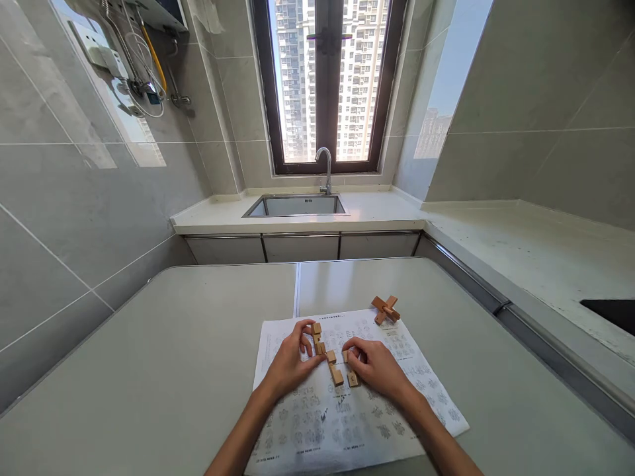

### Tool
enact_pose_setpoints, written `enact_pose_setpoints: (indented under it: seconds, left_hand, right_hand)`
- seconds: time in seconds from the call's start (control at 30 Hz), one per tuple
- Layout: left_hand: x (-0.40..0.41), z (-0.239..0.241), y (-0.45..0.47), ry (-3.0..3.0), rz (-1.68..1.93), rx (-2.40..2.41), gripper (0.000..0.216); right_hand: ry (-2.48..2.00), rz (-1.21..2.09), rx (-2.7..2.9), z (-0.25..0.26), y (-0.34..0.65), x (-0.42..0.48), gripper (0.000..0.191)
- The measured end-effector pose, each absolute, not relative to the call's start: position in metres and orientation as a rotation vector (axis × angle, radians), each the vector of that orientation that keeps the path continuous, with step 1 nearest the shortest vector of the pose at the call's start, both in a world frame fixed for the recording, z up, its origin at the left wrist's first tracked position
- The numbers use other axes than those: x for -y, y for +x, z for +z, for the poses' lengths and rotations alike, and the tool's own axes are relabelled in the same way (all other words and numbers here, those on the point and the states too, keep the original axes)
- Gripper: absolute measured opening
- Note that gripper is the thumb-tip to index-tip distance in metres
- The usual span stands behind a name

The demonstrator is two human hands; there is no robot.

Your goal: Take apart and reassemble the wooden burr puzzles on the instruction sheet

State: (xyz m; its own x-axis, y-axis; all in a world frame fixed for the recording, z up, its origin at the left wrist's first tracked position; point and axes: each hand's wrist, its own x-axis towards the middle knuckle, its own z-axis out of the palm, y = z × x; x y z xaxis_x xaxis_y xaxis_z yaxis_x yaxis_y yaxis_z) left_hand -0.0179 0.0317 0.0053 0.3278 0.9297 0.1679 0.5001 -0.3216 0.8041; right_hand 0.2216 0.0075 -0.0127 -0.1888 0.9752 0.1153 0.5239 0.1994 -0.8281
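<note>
The left hand (290,363) and the right hand (380,370) are apart over a large white paper sheet (387,446) printed with rows of small grey drawings, which lies on a smooth, pale grey-green table (149,370). Left thumb and forefinger are clamped on the two ends of a light-brown, notched wooden block (319,340), at about eleven o'clock from the sheet's middle. A second tan, notched wooden stick (335,372) lies just beside the left thumb's tip, at four to five o'clock from that block. The right fingertips touch the far end of a third short, honey-coloured wooden bar (352,379), at three to four o'clock from the stick; the fingers cover part of it, so I cannot tell whether they grip it or merely rest there. At one o'clock from the sheet's middle, on its far edge, sits a reddish-brown cross of interlocked wooden pieces (385,309), well apart from both hands. Beyond the table, around twelve o'clock, a rectangular steel sink (297,206) is set in a white counter (381,210), with a curved chrome tap (327,173) behind it.
</note>
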Motion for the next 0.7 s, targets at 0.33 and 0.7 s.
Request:
enact_pose_setpoints:
  seconds: [0.33,0.7]
  left_hand:
    - [-0.028,0.007,-0.008,1.863,0.833,-1.201,0.063]
    - [-0.015,0.011,0.004,1.695,0.824,-0.961,0.065]
  right_hand:
    - [-0.901,1.538,1.226,-0.001,0.225,-0.009,0.043]
    - [-0.877,1.458,1.203,-0.001,0.214,-0.006,0.04]
